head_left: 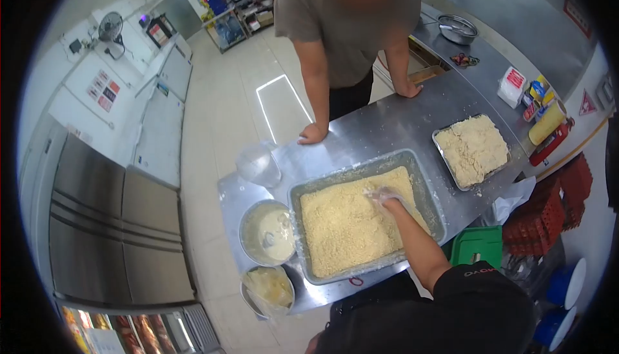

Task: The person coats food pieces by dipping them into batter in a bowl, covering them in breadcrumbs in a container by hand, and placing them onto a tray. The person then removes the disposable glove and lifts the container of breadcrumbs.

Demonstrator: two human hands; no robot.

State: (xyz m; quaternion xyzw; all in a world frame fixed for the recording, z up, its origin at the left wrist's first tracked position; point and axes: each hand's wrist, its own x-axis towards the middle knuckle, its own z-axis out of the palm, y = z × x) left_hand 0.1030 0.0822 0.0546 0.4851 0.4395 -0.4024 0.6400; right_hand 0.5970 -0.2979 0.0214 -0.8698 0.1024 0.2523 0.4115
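My right hand (385, 195), in a clear plastic glove, touches the pale yellow crumbs (348, 225) inside a large grey tub (297, 225). Its fingers are blurred and partly hidden by the glove and crumbs. A bit of skin from my left arm shows at the bottom edge, but the hand itself is out of frame. Left of the tub, a metal bowl (248, 231) has whitish contents, and a second bowl (251, 299) holds a plastic bag with something yellowish. A tray (441, 154) heaped with pale, breaded-looking pieces (476, 147) lies to the right.
Across the metal table (400, 122) stands a person (351, 25), both hands resting on its edge. A clear container (259, 166) sits at the left corner. A green lid or bin (477, 245) and red crates (535, 225) are at the right. Farther back is a steel bowl (458, 29).
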